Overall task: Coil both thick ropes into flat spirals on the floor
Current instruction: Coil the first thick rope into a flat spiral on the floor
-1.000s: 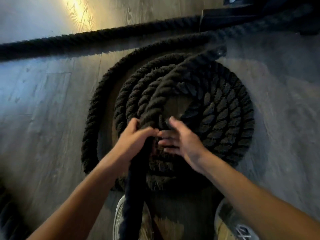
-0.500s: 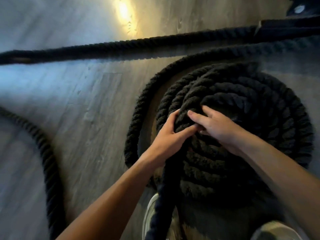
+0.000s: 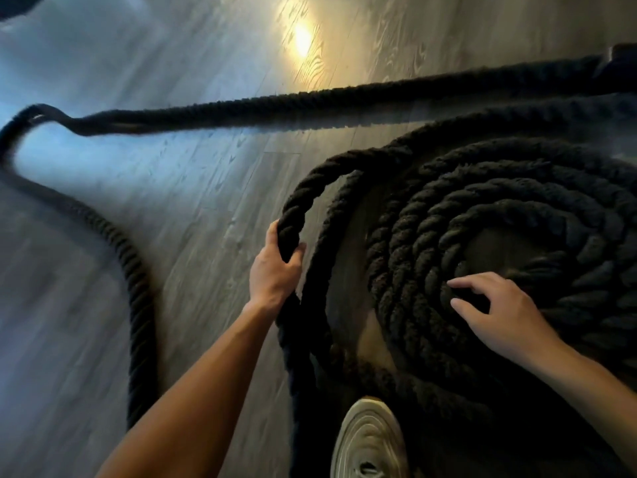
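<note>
A thick black rope lies wound in a spiral coil (image 3: 499, 215) on the grey wooden floor at the right. My left hand (image 3: 274, 270) grips a raised loop of this rope (image 3: 300, 201) just left of the coil, lifted off the floor. My right hand (image 3: 499, 312) rests on the coil's inner turns with its fingers spread and lightly bent, holding nothing. A second stretch of black rope (image 3: 310, 101) runs across the floor behind the coil and bends down the left side (image 3: 138, 305).
My light-coloured shoe (image 3: 370, 439) stands at the bottom edge, next to the coil's near rim. A dark object (image 3: 620, 63) sits at the far right where the ropes lead. A lamp glare (image 3: 303, 39) shines on the floor boards at the top.
My left hand has pulled the loose rope out leftward, away from the coil's centre. My right hand has parted from the left and now lies on the inner turns. The view has shifted left.
</note>
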`<state>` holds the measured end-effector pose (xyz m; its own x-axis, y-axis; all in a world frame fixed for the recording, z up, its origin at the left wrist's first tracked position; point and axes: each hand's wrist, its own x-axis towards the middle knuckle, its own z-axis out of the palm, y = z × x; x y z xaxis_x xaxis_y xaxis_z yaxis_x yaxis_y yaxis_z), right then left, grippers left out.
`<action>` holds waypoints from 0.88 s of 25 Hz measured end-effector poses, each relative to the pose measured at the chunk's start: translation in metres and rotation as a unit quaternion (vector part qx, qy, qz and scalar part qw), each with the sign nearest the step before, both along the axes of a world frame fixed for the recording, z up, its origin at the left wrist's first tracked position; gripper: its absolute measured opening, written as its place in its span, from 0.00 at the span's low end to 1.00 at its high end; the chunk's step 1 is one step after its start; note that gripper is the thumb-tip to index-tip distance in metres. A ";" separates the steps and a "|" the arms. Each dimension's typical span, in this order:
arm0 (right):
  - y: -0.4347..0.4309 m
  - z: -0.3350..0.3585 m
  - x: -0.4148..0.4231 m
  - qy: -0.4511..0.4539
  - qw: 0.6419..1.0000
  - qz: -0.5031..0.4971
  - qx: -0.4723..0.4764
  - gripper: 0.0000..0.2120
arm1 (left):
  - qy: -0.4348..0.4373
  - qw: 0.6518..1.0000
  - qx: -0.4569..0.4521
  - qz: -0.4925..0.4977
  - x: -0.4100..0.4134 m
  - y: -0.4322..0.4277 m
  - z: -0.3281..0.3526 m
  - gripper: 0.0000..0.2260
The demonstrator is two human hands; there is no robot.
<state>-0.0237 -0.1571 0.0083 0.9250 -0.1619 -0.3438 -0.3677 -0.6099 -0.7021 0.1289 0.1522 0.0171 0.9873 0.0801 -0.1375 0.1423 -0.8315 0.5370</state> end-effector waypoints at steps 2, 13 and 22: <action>0.003 -0.005 0.000 -0.022 0.999 -0.012 -0.020 0.14 | 0.038 0.999 0.021 0.016 0.011 0.009 -0.020 0.27; -0.020 -0.036 -0.017 -0.010 0.990 -0.001 -0.140 0.24 | 0.165 0.982 0.078 0.043 0.014 0.024 -0.033 0.27; -0.027 -0.052 -0.102 -0.009 0.929 -0.247 -0.274 0.27 | -0.154 0.820 0.032 -0.550 -0.066 -0.175 -0.027 0.19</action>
<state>-0.1256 -0.1840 -0.0433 0.6959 -0.7148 -0.0693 -0.6890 -0.6373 -0.3451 0.0625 -0.0232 -0.0098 0.4541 -0.8851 0.1015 -0.8471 -0.3937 0.3569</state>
